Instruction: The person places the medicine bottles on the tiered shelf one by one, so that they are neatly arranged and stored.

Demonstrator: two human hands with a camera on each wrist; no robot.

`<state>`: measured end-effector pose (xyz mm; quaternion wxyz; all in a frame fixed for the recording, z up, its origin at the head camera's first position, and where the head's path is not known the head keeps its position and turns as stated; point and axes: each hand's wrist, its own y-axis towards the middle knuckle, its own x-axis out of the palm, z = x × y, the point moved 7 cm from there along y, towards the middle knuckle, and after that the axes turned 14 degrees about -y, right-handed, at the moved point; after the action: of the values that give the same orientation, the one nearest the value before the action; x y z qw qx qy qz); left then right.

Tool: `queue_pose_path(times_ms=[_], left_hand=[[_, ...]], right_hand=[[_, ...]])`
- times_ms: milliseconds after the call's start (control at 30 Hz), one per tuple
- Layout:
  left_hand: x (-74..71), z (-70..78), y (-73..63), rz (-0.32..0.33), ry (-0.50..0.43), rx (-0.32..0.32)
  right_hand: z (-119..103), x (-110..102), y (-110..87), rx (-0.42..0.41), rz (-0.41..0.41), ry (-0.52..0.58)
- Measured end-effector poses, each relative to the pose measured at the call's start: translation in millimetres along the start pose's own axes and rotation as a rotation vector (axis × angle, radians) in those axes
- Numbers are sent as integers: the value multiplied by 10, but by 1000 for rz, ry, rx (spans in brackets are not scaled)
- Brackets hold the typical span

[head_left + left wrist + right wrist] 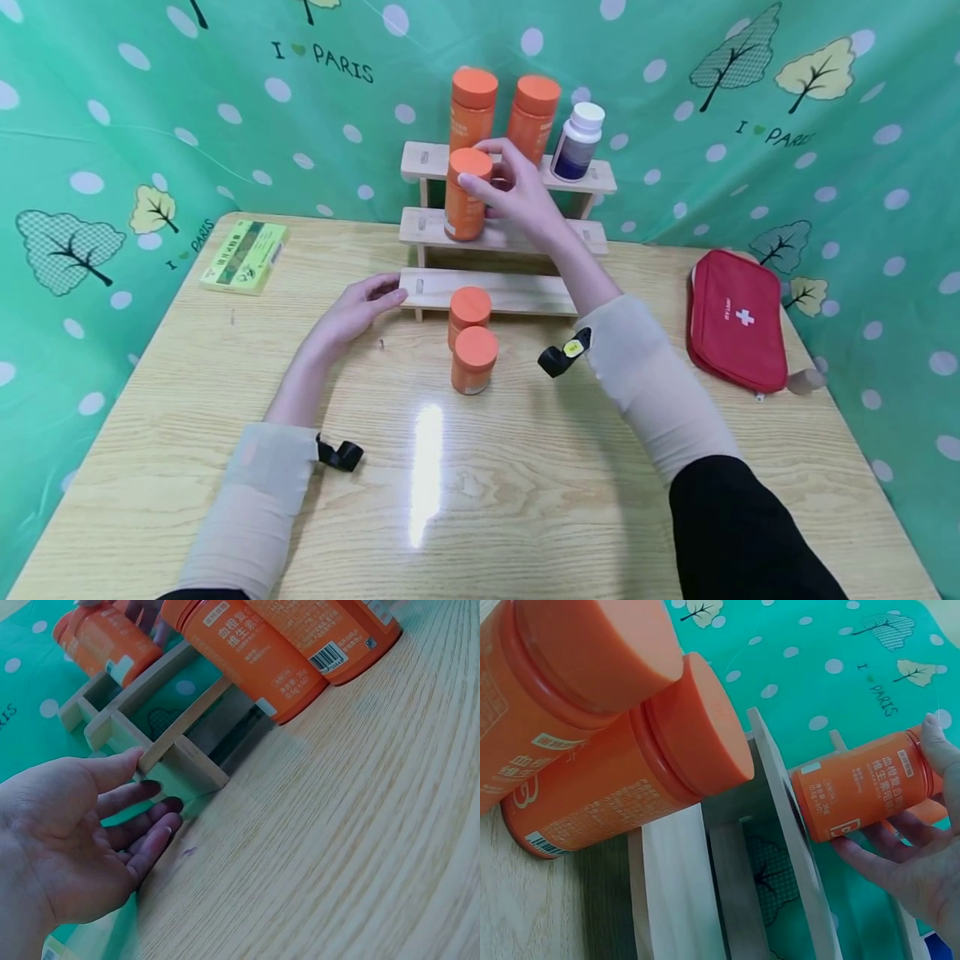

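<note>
My right hand [521, 187] grips an orange supplement bottle [465, 212] around its upper part, thumb by the cap. This bottle stands upright at the left of the middle tier of a three-step wooden rack [517, 292]; its base is right at the plank in the right wrist view. At the rack's lowest tier, my left hand [356, 308] touches the left end with the thumb, its other fingers [154, 847] loosely bent beside the side panel. Two more orange bottles, a rear one [470, 310] and a front one [474, 367], stand on the table before the rack.
The top tier bears two orange bottles [472, 104] [534, 117] and a white-capped dark-labelled bottle [577, 142]. A green-yellow box [245, 256] lies at the table's back left. On the right are a red first-aid pouch [735, 321] and a small greyish object [806, 382]. Patterned green cloth [300, 133] hangs behind.
</note>
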<state>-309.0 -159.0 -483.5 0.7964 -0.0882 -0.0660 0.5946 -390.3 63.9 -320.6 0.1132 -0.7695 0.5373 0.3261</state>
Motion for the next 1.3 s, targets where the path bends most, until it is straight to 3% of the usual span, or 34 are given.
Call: queue_pose_path(times_ms=[1300], left_hand=[[-10, -3, 20, 2, 5, -13]], right_hand=[[52, 16, 0, 19, -25, -18]])
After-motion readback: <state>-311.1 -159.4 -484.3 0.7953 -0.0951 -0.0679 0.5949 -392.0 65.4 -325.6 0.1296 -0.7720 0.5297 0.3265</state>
